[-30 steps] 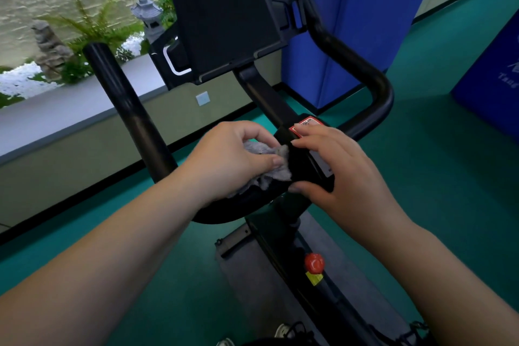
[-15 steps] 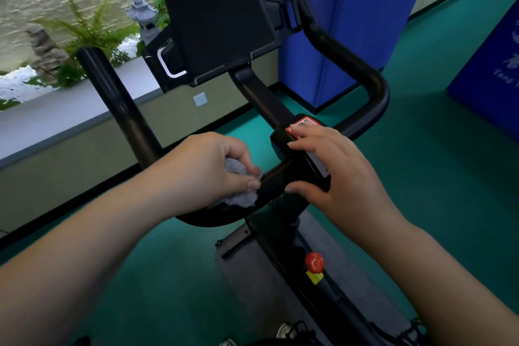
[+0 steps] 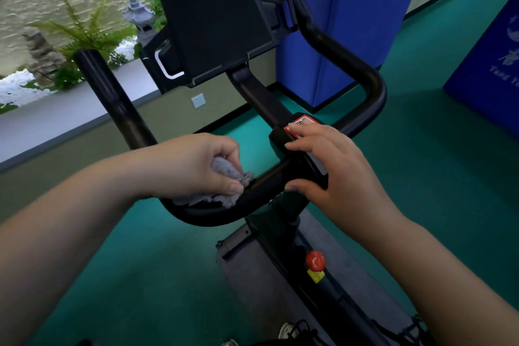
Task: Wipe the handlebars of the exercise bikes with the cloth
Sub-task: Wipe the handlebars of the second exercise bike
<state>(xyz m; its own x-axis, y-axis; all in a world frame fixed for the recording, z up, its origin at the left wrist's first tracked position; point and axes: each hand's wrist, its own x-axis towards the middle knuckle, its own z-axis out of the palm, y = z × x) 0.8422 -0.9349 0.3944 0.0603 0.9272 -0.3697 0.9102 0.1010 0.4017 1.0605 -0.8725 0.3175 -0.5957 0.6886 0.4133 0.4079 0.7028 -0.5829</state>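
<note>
A black exercise bike stands in front of me, its looped handlebar (image 3: 118,104) rising on the left and right. My left hand (image 3: 193,166) grips a crumpled grey cloth (image 3: 224,174) and presses it on the near left curve of the bar. My right hand (image 3: 334,166) holds the black centre clamp block (image 3: 283,135) where the bar meets the stem, fingers over its red and white label, thumb underneath. Part of the cloth is hidden under my left palm.
A black tablet holder (image 3: 213,22) sits above the bar on its stem. A red knob (image 3: 316,260) is on the frame below. Green floor surrounds the bike. Blue padded panels (image 3: 337,22) stand behind and at right, a low window ledge (image 3: 70,109) at left.
My left hand slid the cloth leftward along the bar, away from the centre clamp, over the last second. My right hand stayed on the clamp block.
</note>
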